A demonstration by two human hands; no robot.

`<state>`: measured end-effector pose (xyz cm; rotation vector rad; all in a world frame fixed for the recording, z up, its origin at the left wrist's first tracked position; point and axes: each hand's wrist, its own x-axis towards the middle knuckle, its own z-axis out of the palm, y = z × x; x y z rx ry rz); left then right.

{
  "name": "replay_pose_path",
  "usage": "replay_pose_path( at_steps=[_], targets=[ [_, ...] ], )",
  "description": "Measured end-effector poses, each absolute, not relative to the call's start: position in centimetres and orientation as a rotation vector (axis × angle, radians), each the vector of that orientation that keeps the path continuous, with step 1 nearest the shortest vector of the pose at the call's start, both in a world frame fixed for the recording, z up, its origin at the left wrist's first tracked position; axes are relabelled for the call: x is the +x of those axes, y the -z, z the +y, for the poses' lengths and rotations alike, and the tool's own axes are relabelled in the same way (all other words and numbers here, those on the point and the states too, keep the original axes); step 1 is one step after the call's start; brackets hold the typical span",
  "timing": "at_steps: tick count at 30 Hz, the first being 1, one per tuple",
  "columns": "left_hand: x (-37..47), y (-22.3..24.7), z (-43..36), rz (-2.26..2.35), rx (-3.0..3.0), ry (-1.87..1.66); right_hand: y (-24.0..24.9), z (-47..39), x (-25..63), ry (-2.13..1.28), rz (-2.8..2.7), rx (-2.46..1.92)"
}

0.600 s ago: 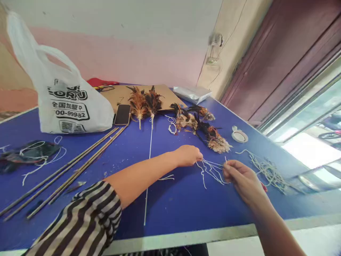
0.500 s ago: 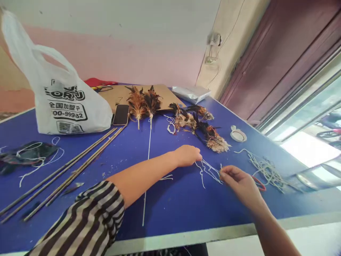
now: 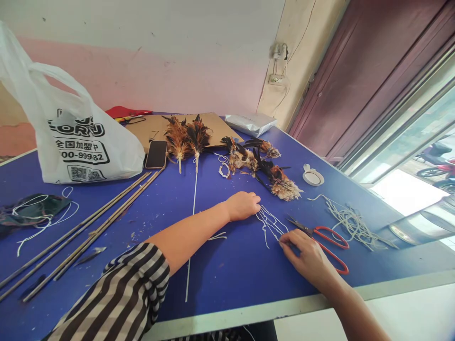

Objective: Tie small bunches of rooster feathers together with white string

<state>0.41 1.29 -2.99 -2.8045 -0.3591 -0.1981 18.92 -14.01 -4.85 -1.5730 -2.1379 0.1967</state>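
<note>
My left hand (image 3: pixel 243 206) is closed on one end of several thin white strings (image 3: pixel 269 220), which fan out toward the right over the blue tabletop. At their other end my right hand (image 3: pixel 304 253) pinches string between thumb and forefinger. Just beyond the right hand lie scissors with red handles (image 3: pixel 332 239), blades pointing left. Past my left hand are loose bundles of brown and black feathers (image 3: pixel 280 182). Two tied feather bunches (image 3: pixel 178 139) rest further back; a thin white stick (image 3: pixel 194 199) extends from the right one toward me, passing under my left forearm.
Thin wooden sticks (image 3: pixel 103 222) lie at left, near a white plastic bag (image 3: pixel 88 147) and a phone (image 3: pixel 156 155). A tangle of cord (image 3: pixel 350 220) and a small round white case (image 3: pixel 313 177) are at right. Cardboard (image 3: pixel 220 130) and a silver packet (image 3: pixel 250 124) lie behind.
My right hand has moved down and slightly left, drawing nearer the left hand. The scissors, mostly hidden before, now show fully. The whole view has shifted a little.
</note>
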Motion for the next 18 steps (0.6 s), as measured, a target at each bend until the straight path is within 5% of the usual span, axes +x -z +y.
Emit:
replay_pose_path(
  at_steps=[18],
  targets=[
    [6.2, 2.2, 3.3, -0.365, -2.784, 0.236, 5.0, -13.2, 22.7, -0.061, -1.963, -1.791]
  ],
)
